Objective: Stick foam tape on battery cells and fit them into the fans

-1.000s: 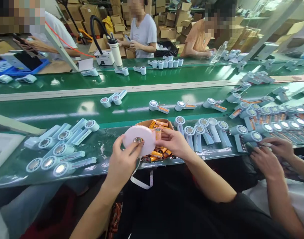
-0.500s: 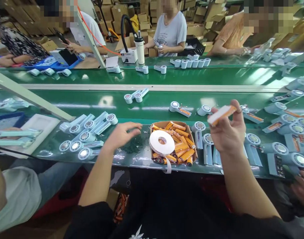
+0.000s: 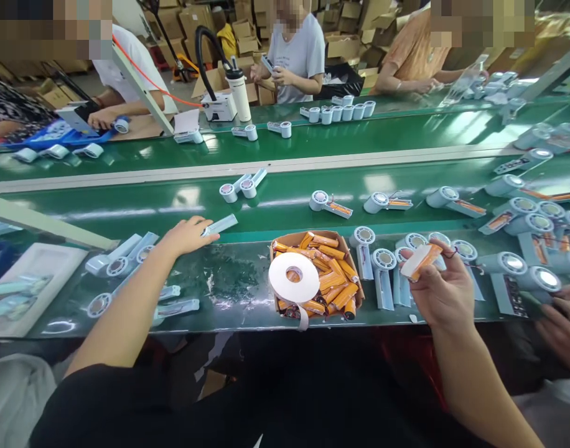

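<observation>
My left hand is closed over the round head of a light-blue handheld fan casing, whose open handle sticks out to the right. The head itself is hidden under my fingers. Between the thumb and fingers of my right hand is an orange-wrapped battery, its white strip facing up and thin wires at its far end. A cardboard box between my hands holds several orange batteries. On top of them lies a roll of white tape, its loose end hanging over the box's front.
Fan casings line the bench right of the box; others lie by my left forearm. More fans rest on the green belt. A co-worker's hand is at far right. Several people sit across the belt.
My left hand has moved left and forward and closed on a fan casing, whose handle now points right. My right hand has lowered with the battery. The view has shifted and tilted.
</observation>
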`<state>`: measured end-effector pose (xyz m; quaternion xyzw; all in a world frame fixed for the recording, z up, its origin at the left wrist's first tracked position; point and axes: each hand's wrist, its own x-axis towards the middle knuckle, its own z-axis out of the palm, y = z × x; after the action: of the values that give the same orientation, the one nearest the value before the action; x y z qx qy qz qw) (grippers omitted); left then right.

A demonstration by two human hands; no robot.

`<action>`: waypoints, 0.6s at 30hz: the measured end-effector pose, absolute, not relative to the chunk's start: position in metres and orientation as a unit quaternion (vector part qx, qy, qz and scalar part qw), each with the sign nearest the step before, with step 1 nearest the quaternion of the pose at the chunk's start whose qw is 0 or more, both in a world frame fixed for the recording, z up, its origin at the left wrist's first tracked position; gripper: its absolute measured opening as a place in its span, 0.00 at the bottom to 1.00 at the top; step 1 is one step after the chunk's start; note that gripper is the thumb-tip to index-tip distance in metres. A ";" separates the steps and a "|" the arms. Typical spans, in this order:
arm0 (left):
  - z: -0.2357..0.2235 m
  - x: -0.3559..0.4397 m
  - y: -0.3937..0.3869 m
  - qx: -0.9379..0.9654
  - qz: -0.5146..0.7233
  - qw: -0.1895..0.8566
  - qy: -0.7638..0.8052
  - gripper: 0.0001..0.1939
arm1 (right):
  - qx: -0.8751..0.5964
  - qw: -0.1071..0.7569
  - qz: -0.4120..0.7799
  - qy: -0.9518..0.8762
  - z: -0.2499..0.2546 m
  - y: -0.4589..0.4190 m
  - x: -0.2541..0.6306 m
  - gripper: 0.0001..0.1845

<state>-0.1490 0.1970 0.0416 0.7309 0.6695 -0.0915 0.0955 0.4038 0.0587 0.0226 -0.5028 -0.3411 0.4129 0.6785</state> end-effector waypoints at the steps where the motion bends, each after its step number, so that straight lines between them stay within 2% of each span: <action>1: 0.040 -0.147 0.195 0.732 -0.109 0.098 0.666 0.39 | -0.505 0.676 0.411 -0.346 0.021 0.056 0.407 0.33; 7: 0.030 -0.112 0.201 0.778 -0.119 0.071 0.612 0.31 | -0.503 0.657 0.415 -0.379 0.029 0.068 0.408 0.31; 12: 0.017 -0.023 0.267 0.877 -0.091 0.090 0.462 0.28 | -0.460 0.610 0.465 -0.447 0.049 0.156 0.359 0.29; 16: 0.006 0.026 0.305 0.895 -0.078 0.094 0.428 0.23 | -0.436 0.520 0.499 -0.538 0.044 0.237 0.313 0.35; 18: 0.002 0.033 0.313 0.891 -0.068 0.098 0.438 0.18 | -0.451 0.451 0.487 -0.596 0.034 0.262 0.294 0.34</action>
<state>0.0329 0.3129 0.0021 0.8908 0.4385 -0.0684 0.0975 0.2939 0.2619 0.0341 -0.4508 -0.5964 0.4872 0.4513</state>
